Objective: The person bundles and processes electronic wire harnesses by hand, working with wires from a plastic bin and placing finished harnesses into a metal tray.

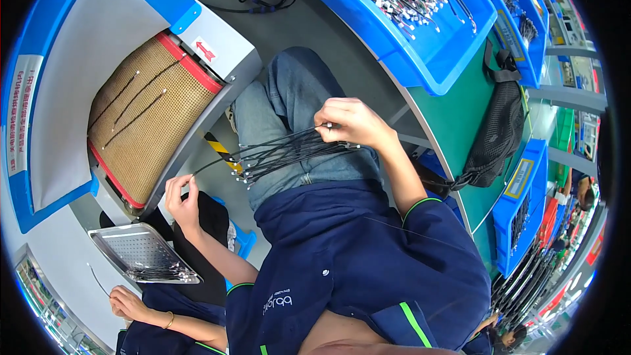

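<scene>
Between my two hands a thin black cable (256, 145) is stretched above my lap. My left hand (184, 205) pinches one end of it, off to the left beside the conveyor. Closed at the other end is my right hand (356, 122), with a white connector (328, 125) showing at its fingertips. Beneath the stretched cable, a loose bundle of black cables (296, 159) with small white connectors lies across my thighs. Part of the bundle passes under my right hand, so I cannot tell whether those fingers also touch it.
At left, a red-edged mesh conveyor belt (164, 92) carries several cables. A co-worker's hand (129, 304) holds a cable near a perforated metal tray (115, 240). On the right, a green table (437, 115) bears a blue bin (430, 79) of cables and a black mesh bag (493, 138).
</scene>
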The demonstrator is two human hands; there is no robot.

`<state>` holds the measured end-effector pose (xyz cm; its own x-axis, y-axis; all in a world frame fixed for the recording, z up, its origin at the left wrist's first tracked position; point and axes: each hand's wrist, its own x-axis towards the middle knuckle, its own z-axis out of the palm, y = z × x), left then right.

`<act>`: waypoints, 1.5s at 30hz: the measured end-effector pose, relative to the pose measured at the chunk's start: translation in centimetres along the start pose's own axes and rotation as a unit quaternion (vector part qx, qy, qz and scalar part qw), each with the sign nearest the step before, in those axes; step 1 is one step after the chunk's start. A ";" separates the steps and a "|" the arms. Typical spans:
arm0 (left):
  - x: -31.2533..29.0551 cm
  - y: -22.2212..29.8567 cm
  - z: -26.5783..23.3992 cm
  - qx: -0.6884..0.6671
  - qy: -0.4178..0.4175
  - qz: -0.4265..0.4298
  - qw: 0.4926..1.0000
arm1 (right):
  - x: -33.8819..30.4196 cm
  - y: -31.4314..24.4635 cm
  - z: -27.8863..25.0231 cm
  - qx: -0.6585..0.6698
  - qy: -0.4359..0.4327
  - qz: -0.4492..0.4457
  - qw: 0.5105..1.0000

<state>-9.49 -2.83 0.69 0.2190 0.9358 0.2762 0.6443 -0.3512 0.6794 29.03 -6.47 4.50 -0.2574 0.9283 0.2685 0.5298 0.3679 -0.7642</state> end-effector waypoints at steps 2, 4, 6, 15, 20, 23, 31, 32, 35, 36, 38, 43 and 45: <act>0.2 -1.1 -0.7 0.004 -0.001 -0.016 1.000 | 1.0 -0.4 0.6 -0.012 0.002 -0.009 1.000; 0.9 -2.4 -1.6 0.006 0.007 -0.024 1.000 | 2.4 -0.9 1.5 -0.023 0.004 -0.023 0.999; 2.1 -4.0 -2.8 0.010 0.016 -0.030 0.999 | 4.2 -0.9 2.9 -0.052 0.019 -0.038 0.998; 8.0 -10.9 -10.1 0.045 0.051 -0.104 0.992 | 15.6 -2.5 11.1 -0.047 0.079 -0.079 0.993; 9.4 -13.7 -12.8 0.098 0.068 -0.090 0.989 | 19.0 -3.4 13.9 -0.063 0.126 -0.091 0.986; 9.6 -13.8 -13.5 0.122 0.050 -0.083 0.988 | 19.3 -3.5 13.8 -0.104 0.120 -0.095 0.983; 8.4 -10.4 -12.1 0.034 0.137 -0.079 0.987 | 11.8 -4.0 10.0 -0.004 0.050 0.039 0.998; 7.8 -9.9 -11.3 0.027 0.133 -0.067 0.988 | 9.9 -3.1 9.7 -0.025 0.014 0.052 0.998; 5.6 -8.1 -7.2 -0.022 0.078 -0.081 0.993 | 4.7 -1.2 9.3 -0.083 -0.083 0.084 0.990; 5.1 -6.9 -5.4 -0.063 0.051 -0.089 0.993 | 3.4 -0.8 9.3 -0.122 -0.136 0.106 0.977; 4.5 -4.0 -2.5 -0.054 -0.012 -0.075 0.996 | 1.9 0.0 9.6 -0.151 -0.149 0.114 0.971; 1.6 -1.0 3.4 -0.125 -0.130 -0.101 0.978 | 0.8 1.2 9.9 -0.179 -0.184 0.127 0.958; 0.6 -1.0 4.9 -0.123 -0.180 -0.104 0.970 | 0.7 1.4 9.4 -0.137 -0.174 0.142 0.965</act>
<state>-6.41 -1.76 -3.16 0.3726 0.9215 -0.1091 0.5171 -0.1086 0.8490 22.04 -5.81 -1.90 -0.3002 0.9371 -0.1780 0.7999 0.1457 -0.5822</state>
